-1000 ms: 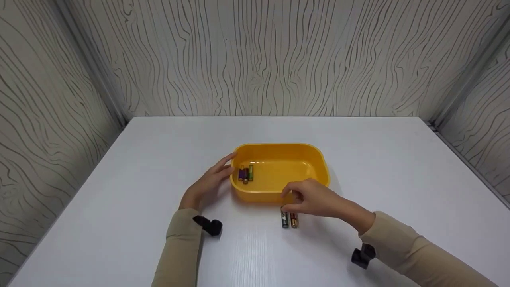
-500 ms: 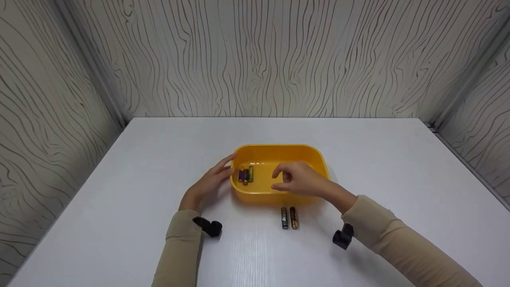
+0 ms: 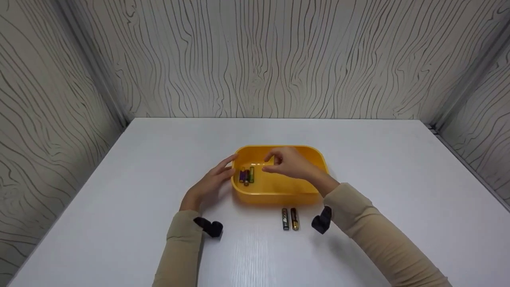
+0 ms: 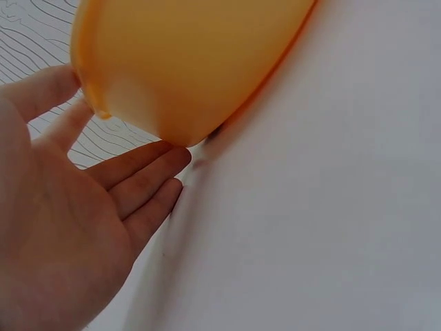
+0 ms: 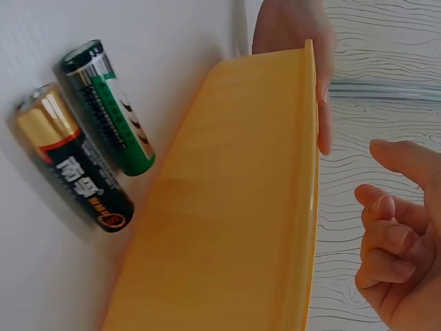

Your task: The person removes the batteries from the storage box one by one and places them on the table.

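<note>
A yellow plastic tub (image 3: 279, 198) stands in the middle of the table, with a purple battery (image 3: 242, 176), a dark battery (image 3: 246, 178) and a green battery (image 3: 252, 174) lying side by side at its left end. My left hand (image 3: 209, 183) touches the tub's left side with extended fingers; the left wrist view shows its fingertips at the rim and lower wall. Over the tub hovers my right hand (image 3: 293, 162), thumb and index finger apart with nothing between them, the other fingers loosely bent. In front lie a green-and-silver battery (image 5: 114, 110) and a black-and-gold battery (image 5: 76, 158).
The white table (image 3: 131, 191) reaches back to a wood-patterned wall (image 3: 255, 59). Similar patterned panels rise at the left and right. A small black camera mount sits on each wrist.
My right hand has moved from above the two batteries on the table, back and left, to over the tub. Those batteries and my left hand have stayed put.
</note>
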Tool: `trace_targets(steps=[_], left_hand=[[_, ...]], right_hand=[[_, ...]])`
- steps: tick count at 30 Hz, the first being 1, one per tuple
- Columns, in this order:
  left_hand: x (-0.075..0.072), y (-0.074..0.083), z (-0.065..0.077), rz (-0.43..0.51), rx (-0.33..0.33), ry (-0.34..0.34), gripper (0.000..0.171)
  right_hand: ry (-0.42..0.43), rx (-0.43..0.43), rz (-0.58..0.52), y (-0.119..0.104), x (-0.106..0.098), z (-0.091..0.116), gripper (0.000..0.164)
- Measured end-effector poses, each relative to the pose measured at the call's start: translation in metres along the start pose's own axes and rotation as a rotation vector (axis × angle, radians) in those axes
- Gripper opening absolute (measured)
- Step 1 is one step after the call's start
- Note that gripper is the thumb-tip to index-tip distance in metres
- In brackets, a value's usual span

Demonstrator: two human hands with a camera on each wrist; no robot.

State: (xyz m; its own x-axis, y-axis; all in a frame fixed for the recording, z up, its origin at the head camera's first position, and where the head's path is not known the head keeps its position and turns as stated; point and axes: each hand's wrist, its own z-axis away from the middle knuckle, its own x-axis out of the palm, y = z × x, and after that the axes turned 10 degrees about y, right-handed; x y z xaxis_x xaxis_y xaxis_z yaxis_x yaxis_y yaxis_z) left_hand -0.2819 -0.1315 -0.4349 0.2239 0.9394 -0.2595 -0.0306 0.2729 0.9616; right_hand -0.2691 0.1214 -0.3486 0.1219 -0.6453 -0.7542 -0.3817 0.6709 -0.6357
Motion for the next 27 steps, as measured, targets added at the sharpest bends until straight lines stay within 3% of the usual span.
trace_targets(steps=[12, 17, 21, 27], left_hand=[[0.000, 0.002, 0.001, -0.016, -0.026, 0.005, 0.047], [-0.001, 0.001, 0.000, -0.048, -0.005, -0.005, 0.048], [-0.002, 0.002, 0.000, -0.109, -0.003, 0.011, 0.051], [-0.002, 0.001, 0.000, -0.099, -0.021, 0.015, 0.051]], right_hand=[[-0.052, 0.073, 0.000, 0.001, 0.027, -0.022, 0.034], [-0.071, 0.105, -0.003, 0.006, 0.039, -0.026, 0.032], [-0.073, 0.161, -0.020, 0.009, 0.045, -0.030, 0.033], [-0.069, 0.250, -0.047, 0.010, 0.049, -0.035, 0.036]])
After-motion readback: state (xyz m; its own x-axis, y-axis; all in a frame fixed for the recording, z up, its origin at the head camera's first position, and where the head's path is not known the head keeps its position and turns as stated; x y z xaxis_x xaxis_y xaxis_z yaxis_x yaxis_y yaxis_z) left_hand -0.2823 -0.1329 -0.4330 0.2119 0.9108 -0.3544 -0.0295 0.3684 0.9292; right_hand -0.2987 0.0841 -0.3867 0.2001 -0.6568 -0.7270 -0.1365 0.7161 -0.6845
